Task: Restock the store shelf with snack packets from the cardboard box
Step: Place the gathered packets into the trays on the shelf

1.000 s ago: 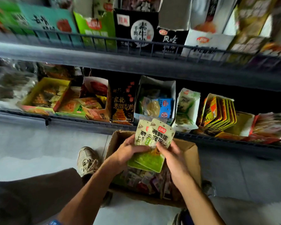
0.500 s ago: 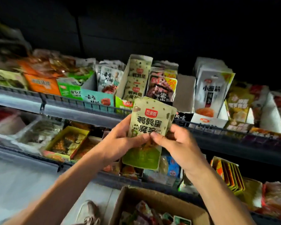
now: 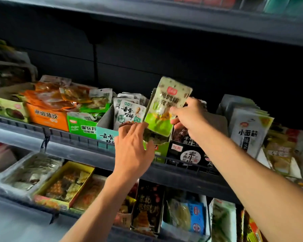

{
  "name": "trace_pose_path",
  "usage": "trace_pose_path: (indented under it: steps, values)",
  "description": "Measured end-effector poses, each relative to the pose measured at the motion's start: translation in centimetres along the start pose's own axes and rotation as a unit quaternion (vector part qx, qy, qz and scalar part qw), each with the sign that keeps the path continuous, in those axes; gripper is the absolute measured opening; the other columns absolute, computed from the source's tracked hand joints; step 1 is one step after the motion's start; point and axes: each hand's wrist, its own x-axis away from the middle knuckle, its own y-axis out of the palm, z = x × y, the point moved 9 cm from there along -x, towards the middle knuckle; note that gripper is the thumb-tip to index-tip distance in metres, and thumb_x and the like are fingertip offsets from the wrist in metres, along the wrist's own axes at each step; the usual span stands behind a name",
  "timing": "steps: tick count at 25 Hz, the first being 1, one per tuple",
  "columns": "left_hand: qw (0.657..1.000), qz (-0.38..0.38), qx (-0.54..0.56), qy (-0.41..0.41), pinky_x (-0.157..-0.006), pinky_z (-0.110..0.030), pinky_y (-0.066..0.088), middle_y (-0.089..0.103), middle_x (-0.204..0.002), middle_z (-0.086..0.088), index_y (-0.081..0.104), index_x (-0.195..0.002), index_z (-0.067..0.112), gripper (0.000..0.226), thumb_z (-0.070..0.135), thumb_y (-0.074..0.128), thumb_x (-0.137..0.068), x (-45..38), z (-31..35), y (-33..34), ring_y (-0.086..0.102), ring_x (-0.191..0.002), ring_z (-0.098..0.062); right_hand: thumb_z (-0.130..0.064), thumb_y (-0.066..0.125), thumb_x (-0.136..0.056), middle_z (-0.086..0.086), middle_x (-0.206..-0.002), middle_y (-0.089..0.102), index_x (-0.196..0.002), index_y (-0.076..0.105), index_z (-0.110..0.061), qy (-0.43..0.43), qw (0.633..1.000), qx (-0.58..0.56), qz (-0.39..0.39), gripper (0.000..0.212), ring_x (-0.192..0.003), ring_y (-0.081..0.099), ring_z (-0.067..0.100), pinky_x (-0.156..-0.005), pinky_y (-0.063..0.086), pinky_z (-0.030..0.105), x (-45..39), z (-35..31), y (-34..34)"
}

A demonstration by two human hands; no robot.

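The right hand [image 3: 189, 117] pinches the green snack packets [image 3: 166, 105] by their right edge, holding them upright just above the green display carton [image 3: 157, 151] on the middle shelf [image 3: 77, 147]. The left hand [image 3: 133, 147], fingers loosely spread and holding nothing, reaches toward that carton's front. The packets look light, thin and floppy, probably slick; gripping low near the sealed edge should steady them.

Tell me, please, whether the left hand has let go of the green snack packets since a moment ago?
Yes. The left hand has left the green snack packets, now pinched by the right hand alone, and reaches toward the green display box on the shelf rail.
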Motion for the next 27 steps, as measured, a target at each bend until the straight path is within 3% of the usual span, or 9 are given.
trace_pose_path:
  steps: [3,5,10,15,17,19,21,24,27]
  values:
    - [0.997,-0.06,-0.041,-0.014,-0.081,-0.037,0.036,0.063,-0.126,0.009,0.064,-0.12,0.026,0.042,0.041,0.043,-0.087,-0.5,-0.4,1.6,0.045,-0.113,-0.023,-0.004,0.062,-0.09,0.007,-0.103,0.065,-0.133,0.041,-0.015,-0.007,0.968,0.251,-0.029,0.049,-0.055,0.067,0.015,-0.038,0.047,0.025,-1.9,0.1,2.2]
    - [0.995,-0.066,-0.073,0.004,-0.08,-0.038,0.038,0.062,-0.126,0.012,0.069,-0.109,0.027,0.038,0.041,0.038,-0.091,-0.3,-0.5,1.9,0.044,-0.113,-0.021,-0.005,0.064,-0.087,0.005,-0.113,0.062,-0.139,0.036,-0.021,-0.066,0.938,0.339,-0.011,0.06,-0.072,0.069,0.02,-0.055,0.058,0.034,-1.8,-0.7,2.8]
    - [0.991,-0.072,-0.099,0.055,-0.087,-0.041,0.035,0.059,-0.135,0.008,0.067,-0.111,0.027,0.033,0.04,0.039,-0.101,0.7,-0.3,2.2,0.039,-0.132,-0.023,-0.02,0.064,-0.092,-0.006,-0.139,0.057,-0.139,0.045,-0.025,-0.257,0.927,0.265,0.064,0.051,-0.061,0.06,0.003,-0.054,0.045,0.013,4.1,-2.8,-0.4]
    - [0.976,-0.078,-0.163,0.119,-0.116,-0.061,0.022,0.031,-0.16,-0.013,0.04,-0.15,0.02,0.061,0.041,0.043,-0.092,4.7,0.9,2.5,0.021,-0.149,-0.036,-0.016,0.064,-0.094,-0.011,-0.128,0.062,-0.129,0.061,-0.019,-0.294,0.947,0.123,0.048,0.035,-0.115,0.06,0.001,-0.097,0.049,0.017,17.3,7.0,-3.5]
    - [0.97,-0.073,-0.158,0.168,-0.115,-0.058,0.025,0.032,-0.158,-0.016,0.04,-0.149,0.014,0.064,0.03,0.052,-0.088,7.7,2.7,3.0,0.027,-0.146,-0.037,-0.018,0.062,-0.095,-0.017,-0.126,0.06,-0.124,0.062,-0.023,-0.196,0.969,0.149,0.017,0.03,-0.12,0.057,-0.001,-0.1,0.045,0.016,22.3,15.9,-3.5]
    - [0.967,-0.108,-0.131,0.193,-0.103,-0.051,0.039,0.046,-0.145,-0.013,0.049,-0.14,0.012,0.056,0.025,0.054,-0.086,11.3,3.9,4.9,0.043,-0.13,-0.036,-0.024,0.061,-0.095,-0.023,-0.119,0.058,-0.122,0.06,-0.032,0.026,0.98,0.181,-0.084,0.028,-0.117,0.059,0.003,-0.091,0.045,0.015,26.6,27.6,-2.4]
    - [0.943,-0.272,-0.098,0.167,-0.091,-0.046,0.047,0.057,-0.13,-0.009,0.056,-0.132,0.014,0.048,0.027,0.05,-0.086,17.7,2.8,10.0,0.053,-0.115,-0.033,-0.028,0.059,-0.095,-0.012,-0.115,0.063,-0.119,0.062,-0.029,0.198,0.926,0.258,-0.189,0.024,-0.112,0.061,0.012,-0.079,0.043,0.018,31.4,38.3,-1.7]
    - [0.816,-0.559,-0.108,0.097,-0.098,-0.039,0.048,0.061,-0.131,-0.005,0.058,-0.129,0.021,0.041,0.033,0.046,-0.092,31.2,-2.2,17.7,0.056,-0.121,-0.028,-0.033,0.058,-0.094,0.004,-0.113,0.067,-0.114,0.064,-0.015,0.296,0.835,0.324,-0.332,0.028,-0.106,0.063,0.021,-0.076,0.044,0.029,37.7,48.2,-0.9]
    - [0.705,-0.699,-0.123,-0.017,-0.103,-0.032,0.044,0.058,-0.137,-0.007,0.056,-0.135,0.019,0.038,0.034,0.049,-0.1,42.7,-7.8,20.5,0.057,-0.124,-0.026,-0.024,0.055,-0.094,0.005,-0.118,0.066,-0.12,0.061,-0.02,0.306,0.807,0.325,-0.386,0.027,-0.111,0.062,0.024,-0.081,0.046,0.027,40.5,52.7,-0.1]
